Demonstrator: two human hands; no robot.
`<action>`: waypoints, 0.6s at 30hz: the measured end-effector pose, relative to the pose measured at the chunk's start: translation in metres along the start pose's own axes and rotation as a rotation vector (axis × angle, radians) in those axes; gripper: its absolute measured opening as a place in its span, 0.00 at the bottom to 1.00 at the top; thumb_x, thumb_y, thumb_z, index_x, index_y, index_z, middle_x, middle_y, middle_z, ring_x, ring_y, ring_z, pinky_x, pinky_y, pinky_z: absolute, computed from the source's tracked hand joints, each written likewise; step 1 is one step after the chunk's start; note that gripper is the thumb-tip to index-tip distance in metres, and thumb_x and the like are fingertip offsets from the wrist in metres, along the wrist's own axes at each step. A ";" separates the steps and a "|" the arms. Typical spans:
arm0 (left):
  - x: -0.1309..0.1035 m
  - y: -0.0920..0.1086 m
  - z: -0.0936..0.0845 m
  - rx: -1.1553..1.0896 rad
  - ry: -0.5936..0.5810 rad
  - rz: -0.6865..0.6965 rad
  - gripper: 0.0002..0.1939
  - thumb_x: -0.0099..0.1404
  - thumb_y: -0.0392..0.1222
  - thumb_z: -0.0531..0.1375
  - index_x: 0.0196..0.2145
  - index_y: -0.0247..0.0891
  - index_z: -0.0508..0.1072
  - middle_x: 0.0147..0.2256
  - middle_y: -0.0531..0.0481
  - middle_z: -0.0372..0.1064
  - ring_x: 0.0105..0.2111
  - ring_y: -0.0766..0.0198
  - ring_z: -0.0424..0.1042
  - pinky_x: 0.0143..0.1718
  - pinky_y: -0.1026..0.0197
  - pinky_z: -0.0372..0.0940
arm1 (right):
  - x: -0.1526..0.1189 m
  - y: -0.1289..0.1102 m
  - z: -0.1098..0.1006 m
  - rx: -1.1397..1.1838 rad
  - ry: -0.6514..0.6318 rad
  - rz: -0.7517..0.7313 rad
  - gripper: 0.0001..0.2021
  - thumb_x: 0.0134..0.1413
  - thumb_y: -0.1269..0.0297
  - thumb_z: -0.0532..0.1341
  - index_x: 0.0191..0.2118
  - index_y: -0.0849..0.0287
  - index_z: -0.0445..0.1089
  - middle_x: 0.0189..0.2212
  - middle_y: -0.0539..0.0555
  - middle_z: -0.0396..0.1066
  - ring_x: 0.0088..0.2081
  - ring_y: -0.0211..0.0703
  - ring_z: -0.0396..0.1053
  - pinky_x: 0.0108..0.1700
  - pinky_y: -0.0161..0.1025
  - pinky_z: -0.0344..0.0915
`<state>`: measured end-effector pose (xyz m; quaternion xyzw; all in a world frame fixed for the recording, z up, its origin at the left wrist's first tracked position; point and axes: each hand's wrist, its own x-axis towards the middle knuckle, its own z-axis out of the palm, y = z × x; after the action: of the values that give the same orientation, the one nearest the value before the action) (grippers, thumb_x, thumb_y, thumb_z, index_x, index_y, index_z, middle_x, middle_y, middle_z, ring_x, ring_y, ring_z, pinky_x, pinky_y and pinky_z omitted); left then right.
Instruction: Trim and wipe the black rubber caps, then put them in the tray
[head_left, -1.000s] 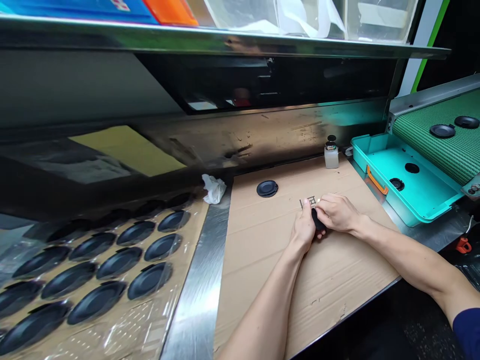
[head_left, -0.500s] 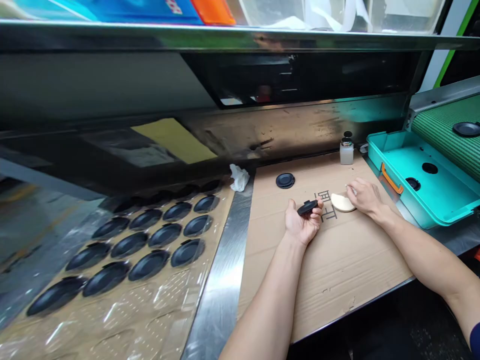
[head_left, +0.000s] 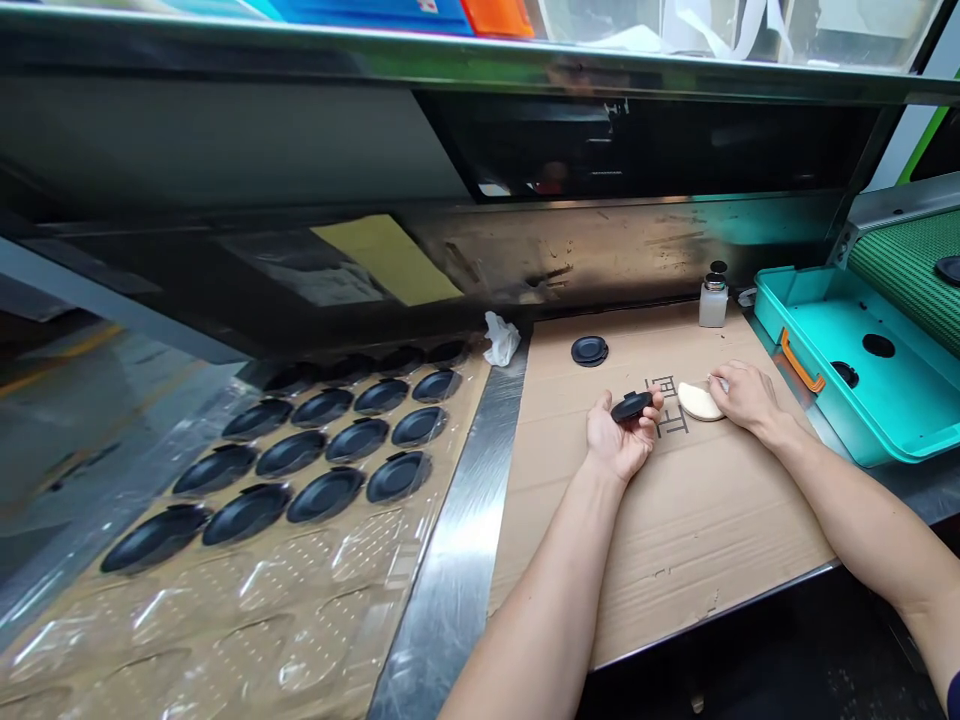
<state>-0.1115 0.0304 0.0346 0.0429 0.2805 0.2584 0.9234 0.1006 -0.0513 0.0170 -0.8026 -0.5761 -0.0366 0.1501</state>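
Palm up over the cardboard sheet (head_left: 555,560), my left hand (head_left: 622,440) holds a small round black part (head_left: 631,406) between thumb and fingers. My right hand (head_left: 742,395) is closed at the right edge of a cream-coloured round pad (head_left: 700,401), with its fingers pressed on or against it; whether anything else is in the fingers is hidden. Another black round part (head_left: 589,350) lies on the cardboard beyond my left hand.
At left, a clear plastic tray (head_left: 315,600) holds several black round parts. A white crumpled tissue (head_left: 501,340) lies beside it. A bottle (head_left: 713,300) stands at the back; a teal bin (head_left: 900,400) and green conveyor (head_left: 915,270) are at right. A metal shelf edge (head_left: 480,70) crosses above.
The whole view has shifted, so the scene sits further right and the tray at left shows more. My left hand still holds the black part, and my right hand stays at the pad.
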 end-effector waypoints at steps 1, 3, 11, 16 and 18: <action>0.001 -0.002 0.001 0.053 0.009 0.030 0.31 0.78 0.53 0.39 0.50 0.24 0.71 0.30 0.39 0.73 0.21 0.68 0.69 0.19 0.70 0.66 | 0.000 0.000 0.000 0.006 0.000 0.001 0.13 0.68 0.61 0.55 0.45 0.54 0.79 0.43 0.54 0.79 0.46 0.47 0.74 0.44 0.38 0.62; 0.004 -0.009 0.002 0.226 0.020 0.158 0.25 0.77 0.50 0.44 0.50 0.26 0.71 0.33 0.37 0.75 0.25 0.64 0.73 0.23 0.66 0.70 | 0.001 0.001 0.001 0.013 0.001 0.009 0.13 0.67 0.61 0.56 0.45 0.54 0.79 0.45 0.55 0.79 0.47 0.47 0.74 0.44 0.38 0.63; -0.002 -0.036 0.001 0.997 0.059 1.043 0.42 0.45 0.32 0.77 0.58 0.43 0.73 0.51 0.43 0.75 0.59 0.51 0.68 0.56 0.57 0.66 | 0.005 0.010 -0.009 -0.023 0.048 0.103 0.15 0.68 0.61 0.55 0.47 0.56 0.79 0.48 0.57 0.78 0.49 0.49 0.74 0.44 0.39 0.64; -0.007 -0.039 0.001 1.044 0.056 1.059 0.51 0.47 0.34 0.77 0.66 0.45 0.63 0.53 0.42 0.73 0.62 0.49 0.65 0.57 0.55 0.65 | 0.006 0.014 -0.006 -0.023 0.006 0.099 0.15 0.68 0.61 0.55 0.49 0.56 0.79 0.49 0.58 0.78 0.50 0.49 0.74 0.47 0.39 0.64; -0.006 -0.039 -0.001 1.098 0.039 1.023 0.57 0.48 0.38 0.78 0.71 0.47 0.55 0.57 0.41 0.70 0.65 0.47 0.61 0.59 0.53 0.64 | 0.007 0.016 -0.003 -0.019 -0.004 0.084 0.15 0.68 0.61 0.55 0.49 0.56 0.79 0.49 0.58 0.78 0.50 0.49 0.73 0.49 0.40 0.64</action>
<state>-0.0985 -0.0059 0.0276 0.6177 0.3306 0.4790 0.5289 0.1181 -0.0507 0.0186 -0.8276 -0.5418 -0.0341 0.1426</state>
